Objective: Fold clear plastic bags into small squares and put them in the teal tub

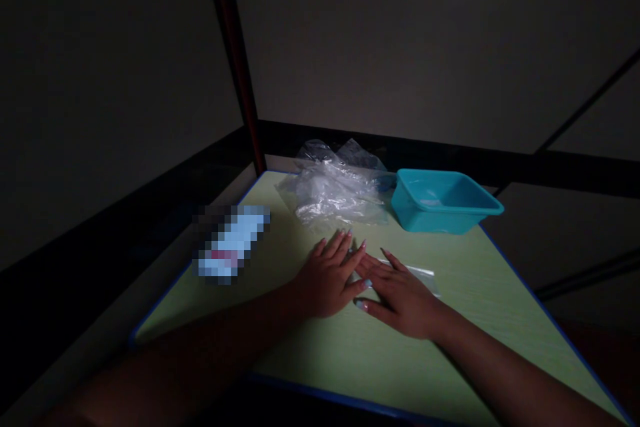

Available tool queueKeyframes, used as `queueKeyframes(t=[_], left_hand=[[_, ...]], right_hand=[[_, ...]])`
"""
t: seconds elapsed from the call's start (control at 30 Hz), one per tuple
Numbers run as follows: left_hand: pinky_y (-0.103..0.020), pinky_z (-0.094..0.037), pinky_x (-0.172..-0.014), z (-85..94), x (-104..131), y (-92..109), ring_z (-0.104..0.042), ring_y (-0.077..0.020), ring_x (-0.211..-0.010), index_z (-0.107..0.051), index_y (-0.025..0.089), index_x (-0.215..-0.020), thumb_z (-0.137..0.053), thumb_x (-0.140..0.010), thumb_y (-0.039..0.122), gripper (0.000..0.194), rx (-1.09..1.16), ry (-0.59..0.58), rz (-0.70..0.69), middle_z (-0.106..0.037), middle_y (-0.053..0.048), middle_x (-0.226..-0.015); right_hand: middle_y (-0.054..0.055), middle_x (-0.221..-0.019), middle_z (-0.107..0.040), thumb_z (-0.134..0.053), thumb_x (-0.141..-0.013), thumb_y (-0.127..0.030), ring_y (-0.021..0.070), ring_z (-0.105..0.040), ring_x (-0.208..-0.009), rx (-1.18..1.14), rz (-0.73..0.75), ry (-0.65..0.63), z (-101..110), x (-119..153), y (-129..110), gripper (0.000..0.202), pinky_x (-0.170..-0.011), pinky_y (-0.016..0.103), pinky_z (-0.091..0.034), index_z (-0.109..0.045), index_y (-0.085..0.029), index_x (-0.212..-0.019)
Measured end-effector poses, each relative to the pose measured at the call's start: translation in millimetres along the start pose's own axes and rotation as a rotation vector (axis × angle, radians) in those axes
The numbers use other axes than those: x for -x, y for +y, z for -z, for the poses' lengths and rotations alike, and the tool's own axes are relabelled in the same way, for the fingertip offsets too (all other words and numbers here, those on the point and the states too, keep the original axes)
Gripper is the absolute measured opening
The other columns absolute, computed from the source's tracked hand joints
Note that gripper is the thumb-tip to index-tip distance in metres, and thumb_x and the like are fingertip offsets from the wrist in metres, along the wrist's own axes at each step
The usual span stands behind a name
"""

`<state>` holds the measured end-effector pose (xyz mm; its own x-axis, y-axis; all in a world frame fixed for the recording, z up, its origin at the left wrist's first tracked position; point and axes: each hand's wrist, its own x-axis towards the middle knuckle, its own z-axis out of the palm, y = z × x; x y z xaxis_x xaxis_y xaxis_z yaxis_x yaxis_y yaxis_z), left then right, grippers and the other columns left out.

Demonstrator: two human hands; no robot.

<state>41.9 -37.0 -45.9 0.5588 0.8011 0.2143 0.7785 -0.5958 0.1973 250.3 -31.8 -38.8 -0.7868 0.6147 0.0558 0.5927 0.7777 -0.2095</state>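
My left hand lies flat with its fingers spread, and its index finger and thumb overlap the fingertips of my right hand. The right hand is also stretched out flat, palm down. Beneath the right hand lies a flat piece of clear plastic, perhaps a small bag, whose edge shows beyond the fingers. The hands cover most of it. Beyond them sits a crumpled heap of clear plastic bags.
A turquoise plastic basin stands at the table's back right. To the left lies a blurred-out, bright rectangular object. The pale green table has a blue edge. Dark walls and a reddish post rise behind it.
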Motion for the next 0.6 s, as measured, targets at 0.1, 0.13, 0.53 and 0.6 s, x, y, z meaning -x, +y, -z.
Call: queueKeyframes(t=[0.1,0.13,0.53,0.6], left_hand=[[-0.055,-0.023,-0.115,-1.5,-1.2,-0.5,-0.016,-0.0339,-0.147,-0.031,0.014,-0.151,-0.037,-0.097,0.055,0.068,0.108,0.014,0.020,-0.024,-0.020,-0.157],[-0.054,-0.023,-0.116,-1.9,-2.1,-1.7,-0.016,-0.0339,-0.147,-0.032,0.011,-0.151,-0.036,-0.097,0.055,0.069,0.166,0.023,0.036,-0.025,-0.021,-0.157],[-0.047,-0.023,-0.118,23.5,-18.9,-21.0,-0.042,-0.0272,-0.137,-0.052,0.019,-0.133,-0.007,-0.091,0.074,0.082,1.524,0.599,0.207,-0.050,-0.011,-0.146],[-0.047,-0.019,-0.119,21.4,-16.0,-15.1,-0.035,-0.0264,-0.142,-0.048,0.021,-0.138,-0.005,-0.090,0.075,0.084,1.535,0.554,0.165,-0.043,-0.009,-0.151]], right_hand=[[0.017,-0.154,-0.031,-0.044,-0.097,-0.050,0.0278,-0.031,-0.143,0.000,0.000,0.014,-1.6,2.2,1.1,0.069,-0.114,0.064,-0.017,-0.020,-0.020,-0.154],[0.016,-0.154,-0.031,-0.044,-0.097,-0.050,0.0277,-0.031,-0.143,0.000,0.002,0.015,-1.8,2.9,1.5,0.070,-0.114,0.064,-0.017,-0.018,-0.021,-0.155],[0.010,-0.158,-0.024,-0.040,-0.099,-0.048,0.0251,-0.024,-0.145,0.019,0.000,-0.039,5.0,3.7,-0.3,0.074,-0.113,0.064,-0.020,0.006,-0.030,-0.155],[0.010,-0.157,-0.025,-0.041,-0.099,-0.048,0.0253,-0.026,-0.145,0.003,-0.003,-0.035,5.6,3.6,-1.4,0.074,-0.113,0.063,-0.019,0.003,-0.029,-0.155]])
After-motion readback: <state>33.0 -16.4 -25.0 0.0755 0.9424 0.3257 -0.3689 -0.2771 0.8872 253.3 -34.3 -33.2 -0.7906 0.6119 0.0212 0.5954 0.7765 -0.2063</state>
